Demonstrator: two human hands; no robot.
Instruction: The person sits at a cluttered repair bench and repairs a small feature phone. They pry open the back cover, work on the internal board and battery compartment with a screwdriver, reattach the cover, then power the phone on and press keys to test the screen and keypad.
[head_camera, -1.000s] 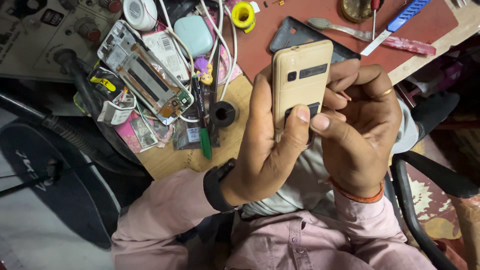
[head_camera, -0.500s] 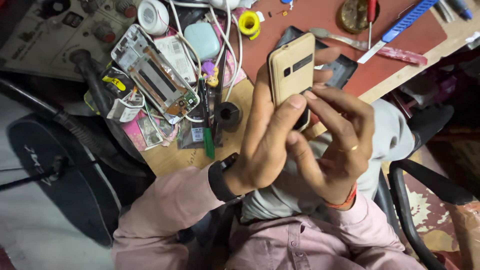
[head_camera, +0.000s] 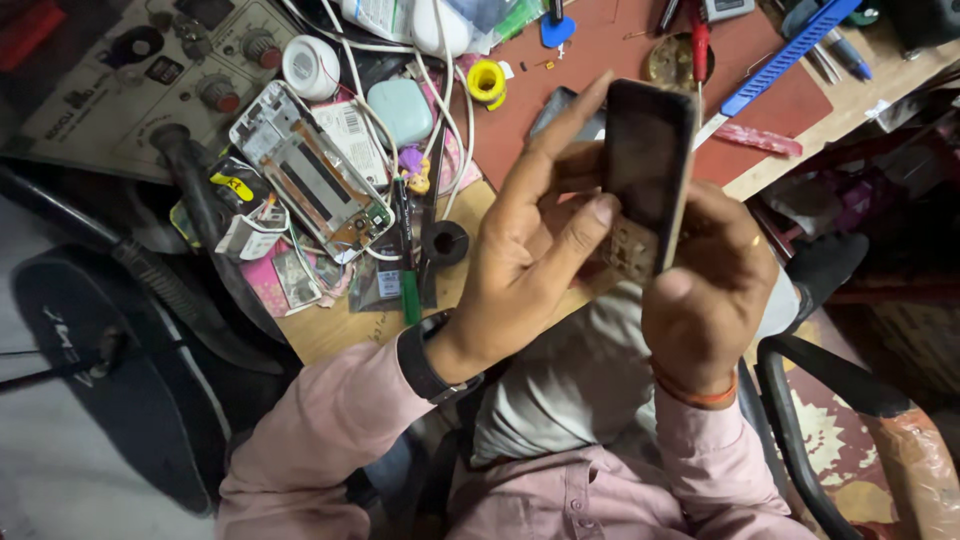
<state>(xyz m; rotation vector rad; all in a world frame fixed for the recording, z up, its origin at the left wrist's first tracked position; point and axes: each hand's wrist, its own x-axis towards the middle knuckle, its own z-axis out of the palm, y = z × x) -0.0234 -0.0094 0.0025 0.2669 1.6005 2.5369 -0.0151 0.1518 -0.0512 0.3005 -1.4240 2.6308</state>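
Both my hands hold a small gold keypad phone (head_camera: 645, 170) upright over my lap, its dark screen and keypad side showing. My left hand (head_camera: 530, 260) grips it from the left, index finger stretched up along its edge and another fingertip pressed against its lower face. My right hand (head_camera: 710, 300), with a ring and an orange wrist thread, clasps the phone's lower end from the right. A dark band sits on my left wrist (head_camera: 425, 360). Behind the phone, a dark flat phone (head_camera: 560, 105) lies on the red mat (head_camera: 610, 50).
On the wooden bench (head_camera: 330, 325) lie an opened phone frame (head_camera: 310, 175), a mint case (head_camera: 400, 108), white cables, a yellow tape roll (head_camera: 487, 80), a green-handled tool (head_camera: 408, 285) and a black ring (head_camera: 445, 243). A blue cutter (head_camera: 780, 60) is far right; a chair armrest (head_camera: 800, 400) lower right.
The phone has been turned over: its gold back faced me before, now the dark screen and keypad side shows. My left index finger has stretched up along its edge.
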